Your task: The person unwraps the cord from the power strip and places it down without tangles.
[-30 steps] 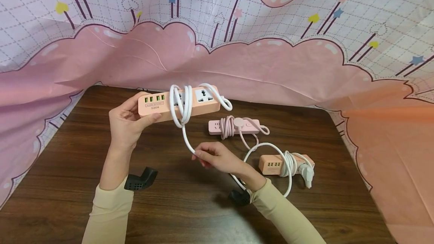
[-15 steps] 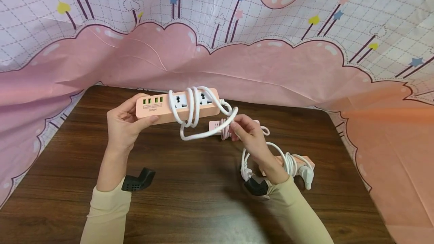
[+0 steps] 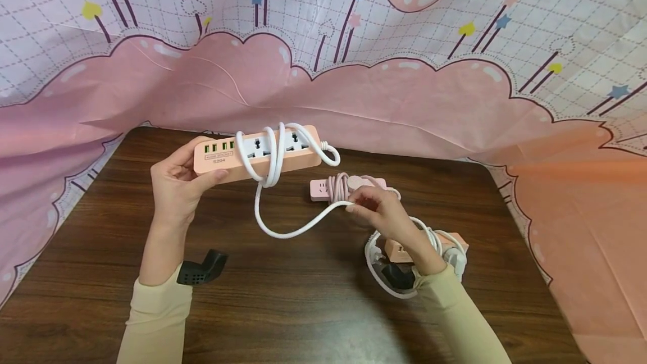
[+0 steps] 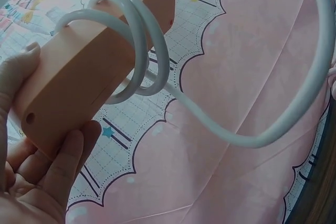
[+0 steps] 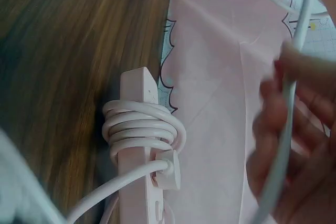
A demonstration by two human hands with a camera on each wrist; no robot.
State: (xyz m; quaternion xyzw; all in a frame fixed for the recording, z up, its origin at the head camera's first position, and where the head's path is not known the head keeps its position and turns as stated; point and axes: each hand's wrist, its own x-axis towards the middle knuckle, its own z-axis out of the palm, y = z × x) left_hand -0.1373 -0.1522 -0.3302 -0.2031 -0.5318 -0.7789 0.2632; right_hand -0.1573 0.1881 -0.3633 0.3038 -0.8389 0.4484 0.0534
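An orange power strip (image 3: 237, 163) with USB ports and white sockets is held up over the table's far left by my left hand (image 3: 174, 184), thumb along its front edge. Its white cord (image 3: 273, 162) loops loosely around the strip's middle. From those loops one length sags down and runs right to my right hand (image 3: 381, 212), which pinches it between thumb and fingers. The left wrist view shows the strip's orange back (image 4: 79, 77) with the cord loops around it. In the right wrist view the fingers (image 5: 268, 114) hold the cord (image 5: 286, 119); this hand is blurred.
A pink power strip (image 3: 319, 190) with its cord wound round it lies behind my right hand. Another orange power strip (image 3: 396, 250), its white cord wrapped, lies on the right, partly hidden by my forearm. The dark wooden table (image 3: 283, 302) meets a patterned pink curtain (image 3: 354, 105) at the back.
My right hand went from below the held strip up and right, then slightly further right and down, drawing the cord along. The cord loops look looser and more spread. The left hand shifted slightly left.
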